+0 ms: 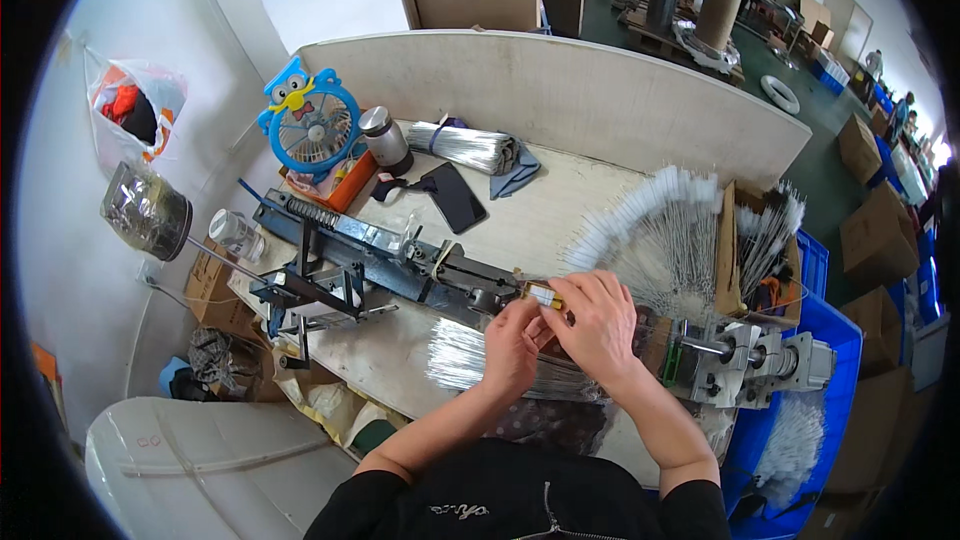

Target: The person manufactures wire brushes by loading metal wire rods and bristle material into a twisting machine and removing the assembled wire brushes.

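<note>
Firstly, a long metal machine (pixel 385 252): lies aslant on my bench (pixel 545 215), its right end at my fingertips. My left hand (pixel 512 345): forearm slanting up and rightward, fingers curled in, thumb and fingertips bunched; whether they grip anything, I cannot tell. Small white-and-yellow piece (pixel 543 294): at the machine's right end, between my hands. My right hand (pixel 598 318): forearm slanting up and leftward, back of the hand uppermost, thumb and forefinger pinching the piece, other fingers bent.

Edges and room, likewise left to right. Crank handle (pixel 294 362): juts past the bench's near left edge. Silvery bundle (pixel 462 352): just left of my left wrist. Bare bench top: behind the machine, from the phone (pixel 458 198) to the fan of white-tipped wires (pixel 645 225); a pale back panel (pixel 450 70) bounds it. Motor unit (pixel 765 362): near my right forearm. Blue bin (pixel 848 335): beyond it, rightmost.
</note>
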Tool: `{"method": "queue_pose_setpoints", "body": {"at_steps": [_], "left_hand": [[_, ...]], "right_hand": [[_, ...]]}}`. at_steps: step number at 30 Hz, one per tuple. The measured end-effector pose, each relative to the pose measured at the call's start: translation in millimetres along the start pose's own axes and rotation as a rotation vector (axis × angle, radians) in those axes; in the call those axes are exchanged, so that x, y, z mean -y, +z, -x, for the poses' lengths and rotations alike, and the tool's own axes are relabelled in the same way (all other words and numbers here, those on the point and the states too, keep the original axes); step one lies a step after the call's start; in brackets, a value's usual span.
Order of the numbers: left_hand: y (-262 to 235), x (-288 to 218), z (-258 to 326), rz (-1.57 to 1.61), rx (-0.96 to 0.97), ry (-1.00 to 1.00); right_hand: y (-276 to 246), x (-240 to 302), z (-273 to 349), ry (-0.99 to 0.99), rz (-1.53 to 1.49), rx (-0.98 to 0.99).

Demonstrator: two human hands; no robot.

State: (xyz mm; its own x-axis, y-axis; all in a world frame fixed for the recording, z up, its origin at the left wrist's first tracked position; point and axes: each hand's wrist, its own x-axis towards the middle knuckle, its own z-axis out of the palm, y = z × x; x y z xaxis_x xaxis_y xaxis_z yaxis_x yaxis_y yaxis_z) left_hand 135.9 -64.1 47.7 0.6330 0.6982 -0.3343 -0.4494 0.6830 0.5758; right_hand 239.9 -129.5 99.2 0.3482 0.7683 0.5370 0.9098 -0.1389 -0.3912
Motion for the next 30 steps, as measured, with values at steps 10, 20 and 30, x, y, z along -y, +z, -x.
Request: {"method": "queue_pose_setpoints", "body": {"at_steps": [10, 20, 30], "left_hand": [[-6, 3, -1, 0.023, -0.002, 0.051], [-7, 2, 0, 0.061, 0.034, 0.047], [1, -3, 4, 0.092, -0.013, 0.017]], "right_hand": [[-3, -8, 5, -0.124, 0.036, 0.031], [5, -4, 2, -0.093, -0.074, 0.056], [-2, -11, 5, -0.072, -0.102, 0.023]]}}
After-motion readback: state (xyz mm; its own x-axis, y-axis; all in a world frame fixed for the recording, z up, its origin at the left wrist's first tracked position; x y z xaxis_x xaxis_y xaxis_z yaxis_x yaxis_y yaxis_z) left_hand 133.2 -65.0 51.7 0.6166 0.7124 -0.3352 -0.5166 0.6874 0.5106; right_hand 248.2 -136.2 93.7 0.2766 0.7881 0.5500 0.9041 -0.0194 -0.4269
